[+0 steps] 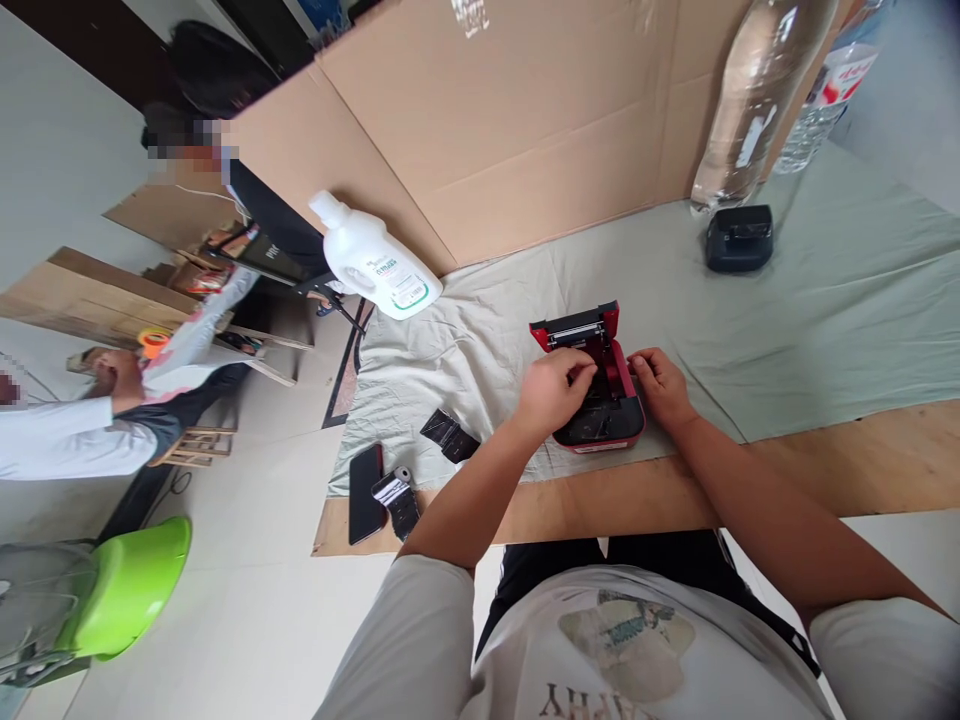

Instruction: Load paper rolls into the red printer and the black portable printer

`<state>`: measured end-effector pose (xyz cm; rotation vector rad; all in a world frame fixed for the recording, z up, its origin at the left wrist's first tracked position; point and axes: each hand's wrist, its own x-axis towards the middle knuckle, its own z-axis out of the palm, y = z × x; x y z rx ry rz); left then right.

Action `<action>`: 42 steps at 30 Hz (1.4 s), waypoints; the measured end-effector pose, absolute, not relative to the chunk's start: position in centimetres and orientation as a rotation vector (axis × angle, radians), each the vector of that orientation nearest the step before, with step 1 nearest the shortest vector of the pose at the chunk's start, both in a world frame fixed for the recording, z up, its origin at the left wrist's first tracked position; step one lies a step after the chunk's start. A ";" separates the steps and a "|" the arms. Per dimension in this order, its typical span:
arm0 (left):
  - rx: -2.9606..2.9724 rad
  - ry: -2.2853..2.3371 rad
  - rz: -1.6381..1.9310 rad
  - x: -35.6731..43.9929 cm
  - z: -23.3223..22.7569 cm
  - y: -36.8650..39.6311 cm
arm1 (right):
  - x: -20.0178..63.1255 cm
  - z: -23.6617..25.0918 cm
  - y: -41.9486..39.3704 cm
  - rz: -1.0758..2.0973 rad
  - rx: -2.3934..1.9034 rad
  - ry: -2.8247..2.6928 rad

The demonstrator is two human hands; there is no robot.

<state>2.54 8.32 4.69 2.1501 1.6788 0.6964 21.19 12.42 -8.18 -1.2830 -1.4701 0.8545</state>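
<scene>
Head view, read left to right. At the far left I see a person in a white sleeve [67, 445] seated well apart from the work, with a lime-green plastic bowl [127, 585] on the floor below. On the near-left edge of the pale green cloth-covered board [825, 330] lie a flat black phone [365, 492], a small black-wrapped roll [397, 497] just beside it, and a crumpled black wrapper [448, 435] a little farther in. A white plastic jug with a green label [379, 262] lies tilted at the far left of the cloth, against the upright brown cardboard sheet [525, 120].

My left hand [553, 388] comes in from the near left, forearm raised, fingers curled narrowly and pinched into the open bay of the small red-and-black label printer [600, 420]; I cannot tell what, if anything, the fingertips hold. The printer sits in the middle of the cloth near its near edge, lid tipped up on the far side. My right hand [660, 385] rests against the printer's right wall, fingers bent at its rim.

To the right the cloth lies open as far as a small black boxy device [739, 238] and a clear plastic bottle [757, 100] at the far right. The bare wooden board edge [862, 450] runs along the near side.
</scene>
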 end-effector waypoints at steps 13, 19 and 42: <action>2.283 1.524 1.578 -0.1 0.7 6.3 | 21.2 -7.3 11.9 0.884 -1.240 -1.434; 2.259 1.392 1.621 0.1 -2.1 3.3 | 21.6 -5.7 10.2 0.549 -0.992 -1.595; 1.871 1.607 1.645 1.0 -5.7 2.0 | 20.9 -5.7 8.6 0.351 -0.739 -1.701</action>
